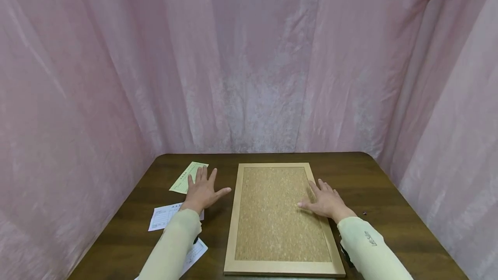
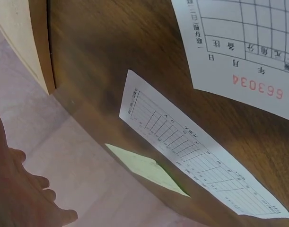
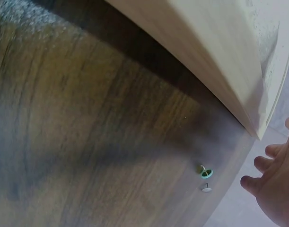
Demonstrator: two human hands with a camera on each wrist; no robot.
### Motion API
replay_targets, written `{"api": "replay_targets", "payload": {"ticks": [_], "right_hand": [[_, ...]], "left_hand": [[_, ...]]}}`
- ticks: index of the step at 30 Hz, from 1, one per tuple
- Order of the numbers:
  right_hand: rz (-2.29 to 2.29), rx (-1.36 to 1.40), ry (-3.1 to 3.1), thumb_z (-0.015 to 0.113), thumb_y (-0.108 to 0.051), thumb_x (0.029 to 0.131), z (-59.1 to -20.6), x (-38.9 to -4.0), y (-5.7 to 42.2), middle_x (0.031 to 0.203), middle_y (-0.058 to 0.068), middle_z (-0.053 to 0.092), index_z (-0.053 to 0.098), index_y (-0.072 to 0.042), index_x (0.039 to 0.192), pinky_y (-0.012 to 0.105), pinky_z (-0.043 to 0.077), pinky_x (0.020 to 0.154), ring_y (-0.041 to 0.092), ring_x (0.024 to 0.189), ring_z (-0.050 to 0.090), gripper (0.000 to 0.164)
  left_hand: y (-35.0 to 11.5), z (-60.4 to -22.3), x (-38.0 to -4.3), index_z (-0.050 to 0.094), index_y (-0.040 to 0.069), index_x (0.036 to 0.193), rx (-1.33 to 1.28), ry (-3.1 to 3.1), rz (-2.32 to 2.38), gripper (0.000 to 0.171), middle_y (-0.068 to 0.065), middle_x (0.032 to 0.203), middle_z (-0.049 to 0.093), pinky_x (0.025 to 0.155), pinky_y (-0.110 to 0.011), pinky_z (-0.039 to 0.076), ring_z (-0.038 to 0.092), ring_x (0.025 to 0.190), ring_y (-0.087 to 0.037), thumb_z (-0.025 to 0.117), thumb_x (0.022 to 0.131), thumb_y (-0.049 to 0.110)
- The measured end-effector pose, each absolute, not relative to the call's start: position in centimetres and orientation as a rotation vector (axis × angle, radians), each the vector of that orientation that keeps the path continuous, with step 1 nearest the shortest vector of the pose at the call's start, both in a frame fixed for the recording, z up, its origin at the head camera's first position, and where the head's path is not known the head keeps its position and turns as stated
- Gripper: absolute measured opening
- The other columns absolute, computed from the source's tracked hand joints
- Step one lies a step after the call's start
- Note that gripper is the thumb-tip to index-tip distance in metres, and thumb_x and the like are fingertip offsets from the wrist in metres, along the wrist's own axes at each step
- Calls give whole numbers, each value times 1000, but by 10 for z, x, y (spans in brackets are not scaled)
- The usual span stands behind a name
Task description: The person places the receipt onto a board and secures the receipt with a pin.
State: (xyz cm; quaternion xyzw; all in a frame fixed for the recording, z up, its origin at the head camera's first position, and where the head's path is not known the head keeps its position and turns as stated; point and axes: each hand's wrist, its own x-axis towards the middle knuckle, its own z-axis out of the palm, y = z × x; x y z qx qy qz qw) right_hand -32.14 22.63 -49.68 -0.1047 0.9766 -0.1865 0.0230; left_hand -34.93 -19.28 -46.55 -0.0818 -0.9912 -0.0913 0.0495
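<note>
A cork board [image 1: 278,224] in a pale wooden frame lies flat on the dark wooden table [image 1: 385,237]. My right hand [image 1: 326,202] is over the board's right side, fingers spread and nothing in them. To the board's left, my left hand [image 1: 203,193] stretches forward with its fingers fanned out, also holding nothing. It overlaps a pale green paper slip [image 1: 186,178] in the head view. Printed white slips lie nearer: one [image 1: 163,217] beside the left wrist, another [image 1: 196,252] partly under the left forearm in this view.
In the right wrist view, a green thumbtack [image 3: 206,173] and a white thumbtack [image 3: 206,189] lie on the table right of the board. Pink curtains [image 1: 256,64] hang around the table's back and sides. The board's raised frame [image 3: 196,52] forms a low edge.
</note>
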Motion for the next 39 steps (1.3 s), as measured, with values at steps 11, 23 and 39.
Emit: {"api": "replay_targets", "payload": {"ticks": [11,23,39], "right_hand": [[-686,-302,3001,68,-66,82,-499,-321,222,154,37,20,30,-4,155,73,29,100,57,138,23,103],[-748,-222,2886,68,-67,82,-501,-322,221,152,39,21,29,-5,156,74,30,99,59,136,25,104],[-747,-147,2834,69,-67,82,-502,-320,219,150,40,24,30,-6,156,72,31,100,58,136,26,103]], "left_hand": [[-199,-465,-356,25,9,158,-273,-2989,-343,97,-29,160,14,111,-70,2,5,148,-46,49,90,74],[-213,-442,-362,22,9,159,-228,-2976,-500,94,-30,160,15,111,-70,7,7,147,-47,46,93,71],[-256,-418,-379,14,3,159,-134,-2957,-684,94,-32,157,17,110,-69,14,12,145,-50,42,97,68]]}}
